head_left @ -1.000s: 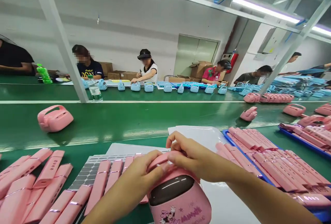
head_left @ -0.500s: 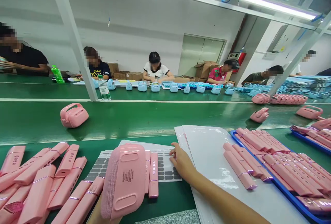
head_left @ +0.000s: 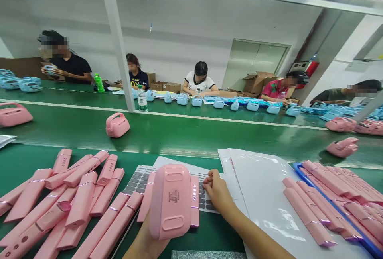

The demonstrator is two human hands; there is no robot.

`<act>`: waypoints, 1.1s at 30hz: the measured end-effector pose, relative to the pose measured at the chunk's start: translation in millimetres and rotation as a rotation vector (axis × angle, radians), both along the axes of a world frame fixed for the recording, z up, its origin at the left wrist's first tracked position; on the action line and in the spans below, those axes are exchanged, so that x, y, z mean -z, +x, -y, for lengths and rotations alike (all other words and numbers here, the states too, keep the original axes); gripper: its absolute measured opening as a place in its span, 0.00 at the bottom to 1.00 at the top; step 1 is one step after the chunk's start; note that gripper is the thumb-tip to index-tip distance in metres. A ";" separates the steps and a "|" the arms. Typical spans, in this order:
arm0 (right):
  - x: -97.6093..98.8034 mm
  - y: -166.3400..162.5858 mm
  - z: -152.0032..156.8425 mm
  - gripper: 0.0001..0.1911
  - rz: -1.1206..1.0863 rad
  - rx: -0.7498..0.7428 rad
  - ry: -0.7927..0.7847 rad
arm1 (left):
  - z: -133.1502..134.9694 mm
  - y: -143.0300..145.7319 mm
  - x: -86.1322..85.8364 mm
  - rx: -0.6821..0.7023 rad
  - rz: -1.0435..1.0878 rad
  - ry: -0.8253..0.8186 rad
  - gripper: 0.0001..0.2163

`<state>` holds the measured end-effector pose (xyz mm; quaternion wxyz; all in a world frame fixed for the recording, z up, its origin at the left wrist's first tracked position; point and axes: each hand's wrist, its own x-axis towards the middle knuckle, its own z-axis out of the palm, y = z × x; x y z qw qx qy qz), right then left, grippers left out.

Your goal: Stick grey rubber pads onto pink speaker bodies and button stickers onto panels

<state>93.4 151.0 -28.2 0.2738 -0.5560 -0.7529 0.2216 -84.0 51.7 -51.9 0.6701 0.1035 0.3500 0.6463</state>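
My left hand (head_left: pixel 148 243) holds a pink speaker shell (head_left: pixel 170 200) upright from below, its flat underside with small printed text facing me. Most of that hand is hidden behind the shell. My right hand (head_left: pixel 216 190) rests on a sheet of grey oval stickers (head_left: pixel 138 179), fingers curled and pinched at the sheet's right end, beside a pink strip part (head_left: pixel 194 201). What the fingertips hold is too small to make out.
Several pink strip parts (head_left: pixel 74 199) lie piled at the left; more fill a blue tray (head_left: pixel 344 187) at the right. White glossy sheets (head_left: pixel 263 187) lie between. A pink speaker (head_left: pixel 117 125) rides the green belt. Other people sit across, with blue speakers (head_left: pixel 197 100).
The view has swung left. My left hand turned the pink shell from front-up to underside facing me, and my right hand left it for the sticker sheet. The belt's speaker moved right in view.
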 end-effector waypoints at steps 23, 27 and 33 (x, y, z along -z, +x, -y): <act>-5.4 7.8 6.3 0.04 -0.073 -0.008 0.059 | 2.2 -7.6 25.8 -0.155 0.113 -0.079 0.16; -0.9 0.8 12.7 0.21 -0.105 -0.002 -0.005 | 3.0 -7.4 27.8 -0.189 0.049 -0.092 0.18; -1.2 -0.6 8.1 0.18 -0.258 0.028 -0.156 | 7.2 -5.9 -3.4 0.071 -0.095 0.015 0.10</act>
